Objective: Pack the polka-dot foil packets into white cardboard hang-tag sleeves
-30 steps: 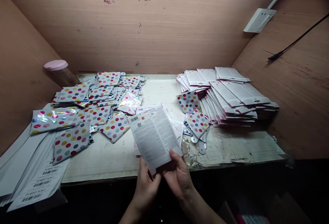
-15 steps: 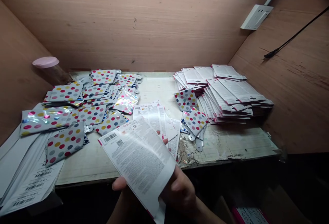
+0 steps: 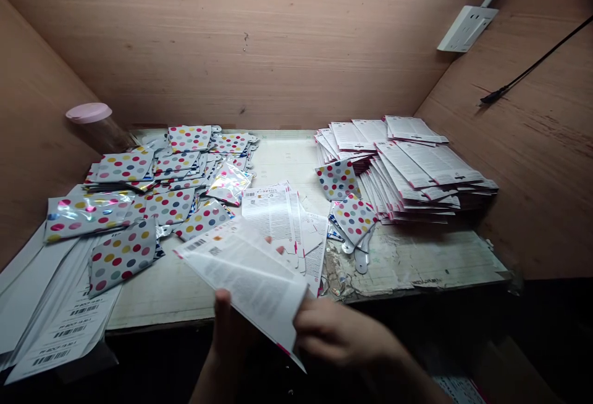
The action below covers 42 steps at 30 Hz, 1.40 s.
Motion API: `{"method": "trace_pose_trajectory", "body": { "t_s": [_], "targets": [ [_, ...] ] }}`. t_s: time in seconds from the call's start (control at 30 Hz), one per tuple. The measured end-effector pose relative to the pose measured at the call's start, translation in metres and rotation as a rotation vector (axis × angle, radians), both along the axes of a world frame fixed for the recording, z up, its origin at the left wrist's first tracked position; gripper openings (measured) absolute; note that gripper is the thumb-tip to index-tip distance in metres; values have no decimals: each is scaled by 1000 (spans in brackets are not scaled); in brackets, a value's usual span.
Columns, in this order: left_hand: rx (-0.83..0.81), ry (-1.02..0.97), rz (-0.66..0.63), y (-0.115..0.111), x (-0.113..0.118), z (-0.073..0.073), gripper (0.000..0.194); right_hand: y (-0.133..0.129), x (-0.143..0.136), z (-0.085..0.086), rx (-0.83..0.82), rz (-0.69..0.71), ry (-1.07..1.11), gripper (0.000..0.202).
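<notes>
A white printed packet (image 3: 254, 286) with a barcode at its far left corner is held above the table's front edge. My left hand (image 3: 227, 317) supports it from below, with the thumb at its near left edge and fingertips showing past its far side. At the packet's right end, my right hand (image 3: 333, 333) has its fingers closed on the edge. Behind the packet, similar printed packets (image 3: 269, 212) lie fanned out on the table. Just right of these are dotted pouches (image 3: 354, 218) with metal tabs poking out.
Dotted pouches (image 3: 123, 166) are piled at the left, near a pink-lidded container (image 3: 90, 113). Barcode sheets (image 3: 69, 330) lie at the front left. Stacked white packets (image 3: 417, 166) stand at the right. A socket (image 3: 467, 28) and black cable (image 3: 532, 67) are on the right panel.
My right hand has moved up and turned at the packet's right end. The packet has tilted and its near end has lifted. The view has shifted slightly.
</notes>
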State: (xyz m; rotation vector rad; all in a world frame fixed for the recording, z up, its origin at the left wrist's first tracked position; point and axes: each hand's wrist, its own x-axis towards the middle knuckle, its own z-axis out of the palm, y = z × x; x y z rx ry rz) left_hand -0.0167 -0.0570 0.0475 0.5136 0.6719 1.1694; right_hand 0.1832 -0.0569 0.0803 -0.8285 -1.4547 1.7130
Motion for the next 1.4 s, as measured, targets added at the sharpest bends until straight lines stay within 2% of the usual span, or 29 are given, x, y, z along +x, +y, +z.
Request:
{"method": "trace_pose_trajectory", "body": {
  "t_s": [0.03,0.07,0.13,0.17,0.2,0.23,0.27,0.33,0.43,0.57,0.63,0.73,0.8,0.9,1.0,1.07,1.1,1.17,1.23,1.3,1.4],
  "targets": [
    [26,-12,47,2,-6,4,104,10,19,-2,19,30,-114,21],
    [52,-18,88,4,-11,7,103,24,37,-7,50,-66,-257,31],
    [82,-13,112,6,-15,12,104,56,67,-27,204,-541,-646,52],
    [80,-11,91,5,-15,13,106,71,76,-39,254,-675,-863,71],
    [71,-11,60,4,-14,13,107,83,82,-52,278,-716,-1050,88],
    [61,-15,24,3,-12,13,107,90,85,-64,294,-678,-1204,99],
    [54,-21,-8,2,-9,12,106,94,84,-74,306,-602,-1313,103],
    [57,-33,-43,0,-6,9,104,87,77,-89,355,-462,-1429,96],
    [57,-40,-18,2,-6,3,98,59,64,-94,412,-409,-1537,78],
    [33,-48,2,7,-6,0,94,34,60,-86,396,-389,-1578,67],
    [35,-39,-13,9,-3,1,94,37,58,-82,415,-437,-1539,67],
    [41,-37,-36,10,3,3,93,52,50,-81,400,-570,-1491,83],
    [46,-51,-59,10,3,3,94,62,49,-83,392,-579,-1483,79],
    [48,-64,-64,8,-2,2,95,66,71,-86,457,-426,-1464,62],
    [42,-60,-25,8,-9,0,94,56,114,-83,541,-186,-1373,60],
    [46,-61,-9,9,-12,-1,94,47,137,-76,528,-75,-1339,56],
    [48,-63,-8,10,-11,-1,94,44,142,-73,498,-63,-1346,55],
    [50,-72,-26,11,-8,0,94,43,139,-68,423,-144,-1403,67],
    [53,-86,-53,11,-3,0,93,48,122,-70,351,-300,-1489,89],
    [54,-98,-76,10,1,1,93,52,100,-76,299,-415,-1571,101],
    [40,-103,-82,9,4,1,92,48,82,-87,309,-418,-1631,85]
  ]
}}
